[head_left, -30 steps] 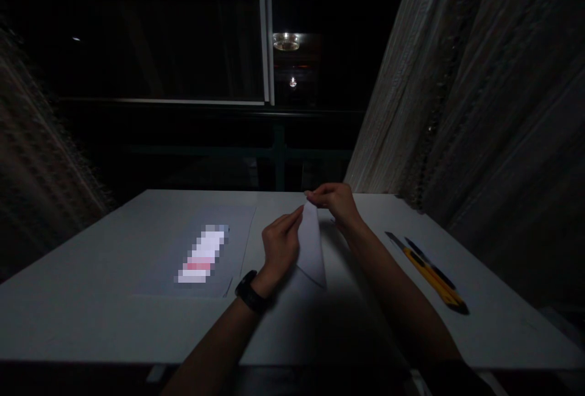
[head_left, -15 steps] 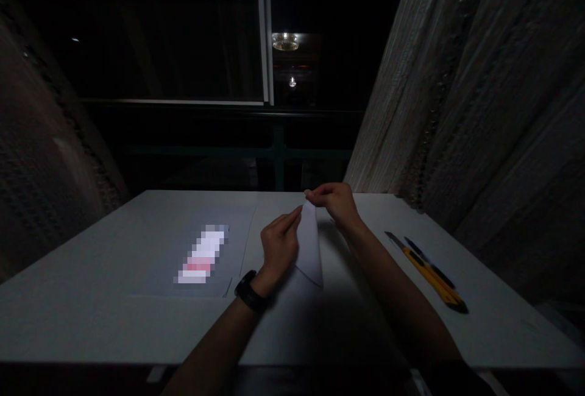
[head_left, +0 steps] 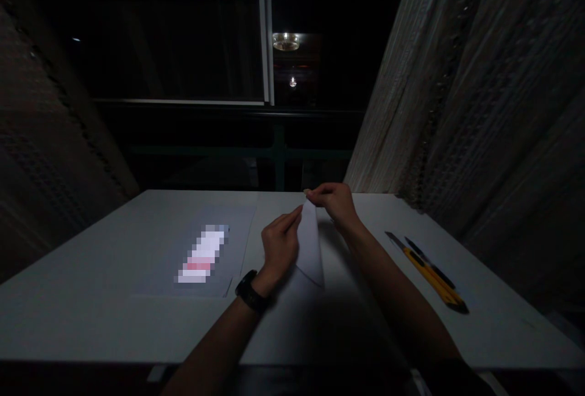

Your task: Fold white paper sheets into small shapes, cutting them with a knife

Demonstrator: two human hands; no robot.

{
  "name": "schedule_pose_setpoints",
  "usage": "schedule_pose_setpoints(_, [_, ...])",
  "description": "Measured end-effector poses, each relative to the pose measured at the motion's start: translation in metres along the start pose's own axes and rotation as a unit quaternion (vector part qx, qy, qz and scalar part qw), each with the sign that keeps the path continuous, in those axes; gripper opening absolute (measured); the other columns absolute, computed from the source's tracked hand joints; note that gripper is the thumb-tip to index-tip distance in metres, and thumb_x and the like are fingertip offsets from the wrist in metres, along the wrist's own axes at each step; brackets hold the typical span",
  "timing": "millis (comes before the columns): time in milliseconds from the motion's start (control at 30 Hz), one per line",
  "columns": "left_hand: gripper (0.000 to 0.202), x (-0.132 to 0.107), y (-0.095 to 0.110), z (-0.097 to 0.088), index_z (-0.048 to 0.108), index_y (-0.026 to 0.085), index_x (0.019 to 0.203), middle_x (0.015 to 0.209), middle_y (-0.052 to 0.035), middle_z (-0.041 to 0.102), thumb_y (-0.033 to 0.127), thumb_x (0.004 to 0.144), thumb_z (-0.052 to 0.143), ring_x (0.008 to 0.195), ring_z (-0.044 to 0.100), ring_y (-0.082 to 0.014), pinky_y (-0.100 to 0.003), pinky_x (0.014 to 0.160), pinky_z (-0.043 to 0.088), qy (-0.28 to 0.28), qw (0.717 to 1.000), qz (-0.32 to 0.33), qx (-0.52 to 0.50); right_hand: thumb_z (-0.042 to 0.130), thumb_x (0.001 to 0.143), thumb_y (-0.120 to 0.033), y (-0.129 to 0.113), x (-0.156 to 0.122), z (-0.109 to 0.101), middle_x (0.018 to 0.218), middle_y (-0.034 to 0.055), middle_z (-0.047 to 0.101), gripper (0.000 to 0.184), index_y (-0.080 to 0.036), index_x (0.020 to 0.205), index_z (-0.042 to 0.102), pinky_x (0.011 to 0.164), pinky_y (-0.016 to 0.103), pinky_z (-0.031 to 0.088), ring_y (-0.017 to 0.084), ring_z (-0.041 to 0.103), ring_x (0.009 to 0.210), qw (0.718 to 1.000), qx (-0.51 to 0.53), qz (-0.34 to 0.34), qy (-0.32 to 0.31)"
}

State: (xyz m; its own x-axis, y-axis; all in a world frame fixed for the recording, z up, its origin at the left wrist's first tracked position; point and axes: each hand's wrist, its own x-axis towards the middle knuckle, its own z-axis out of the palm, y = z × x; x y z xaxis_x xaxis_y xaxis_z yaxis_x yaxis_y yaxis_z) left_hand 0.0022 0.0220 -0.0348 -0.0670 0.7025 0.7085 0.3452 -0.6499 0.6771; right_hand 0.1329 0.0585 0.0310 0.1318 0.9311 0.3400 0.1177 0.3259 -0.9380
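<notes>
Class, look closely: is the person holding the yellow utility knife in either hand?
No, the yellow utility knife lies on the table, apart from the left hand and right hand, which hold a folded paper.

One table (head_left: 91, 311) in dim light bears two papers: one folded paper (head_left: 311, 250) and one flat sheet (head_left: 164, 262). Two hands show, one left hand (head_left: 280, 248) and one right hand (head_left: 336, 202), with one watch (head_left: 250, 291). Two tools lie at right: one knife (head_left: 434, 283), one pen (head_left: 427, 260). Two curtains hang, a left curtain (head_left: 41, 158) and a right curtain (head_left: 479, 109), beside one window (head_left: 265, 30). Two lights glow there: a big light (head_left: 286, 41) and a small light (head_left: 292, 82).
</notes>
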Motion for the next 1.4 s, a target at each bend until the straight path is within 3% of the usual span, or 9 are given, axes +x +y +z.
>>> schedule_pose_setpoints(167, [0.026,0.0,0.0,0.0,0.065,0.023,0.105,0.097,-0.004,0.069,0.023,0.083,0.053,0.085,0.064,-0.0163,-0.027,0.076,0.05,-0.005,1.0,-0.01,-0.01,0.071,0.051,-0.042,-0.001,0.001,0.0,0.05,0.0006,0.058,0.028,-0.016,0.049,0.061,0.052,0.026,0.042,0.013,0.052,0.05,1.0,0.02,0.018,-0.011])
schedule_pose_setpoints(367, [0.026,0.0,0.0,0.0,0.065,0.024,0.105,0.1,-0.0038,0.068,0.023,0.083,0.053,0.089,0.064,-0.0174,-0.03,0.079,0.049,0.01,0.999,-0.024,-0.026,0.068,0.059,-0.049,0.003,0.002,-0.003,0.055,0.0028,0.061,0.033,-0.016,0.057,0.064,0.052,0.026,0.042,0.014,0.055,0.053,0.996,-0.067,-0.053,-0.021])
schedule_pose_setpoints(600, [0.026,0.0,-0.001,-0.001,0.065,0.023,0.105,0.1,-0.0044,0.068,0.023,0.083,0.053,0.09,0.063,-0.0171,-0.029,0.08,0.049,0.006,1.0,-0.024,-0.014,0.064,0.064,-0.046,0.003,-0.001,-0.003,0.054,0.0032,0.062,0.031,-0.016,0.056,0.063,0.052,0.026,0.041,0.015,0.056,0.053,0.99,-0.124,-0.072,0.002])
schedule_pose_setpoints(833, [0.025,0.004,-0.001,-0.001,0.066,0.02,0.103,0.102,-0.0049,0.068,0.024,0.082,0.054,0.093,0.063,-0.018,-0.031,0.084,0.049,0.038,0.995,-0.081,-0.054,0.066,0.063,-0.044,0.009,-0.001,-0.001,0.05,0.0026,0.06,0.03,-0.015,0.053,0.064,0.049,0.025,0.038,0.014,0.054,0.05,0.979,-0.171,-0.065,-0.084])
schedule_pose_setpoints(1100, [0.025,0.005,0.0,-0.001,0.066,0.02,0.104,0.102,-0.0044,0.068,0.026,0.083,0.053,0.094,0.063,-0.0183,-0.031,0.084,0.049,0.044,0.994,-0.088,-0.057,0.067,0.061,-0.043,0.012,-0.002,0.002,0.052,0.0036,0.063,0.029,-0.015,0.054,0.066,0.05,0.026,0.04,0.015,0.056,0.051,0.987,-0.136,-0.049,-0.072])
schedule_pose_setpoints(1400, [0.026,0.006,-0.007,-0.002,0.066,0.02,0.104,0.102,-0.0047,0.068,0.027,0.083,0.052,0.093,0.063,-0.0187,-0.03,0.082,0.049,0.062,0.992,-0.091,-0.056,0.063,0.067,-0.044,0.009,-0.008,0.006,0.054,0.0046,0.063,0.032,-0.015,0.055,0.066,0.049,0.026,0.038,0.016,0.057,0.053,0.978,-0.183,-0.068,-0.074])
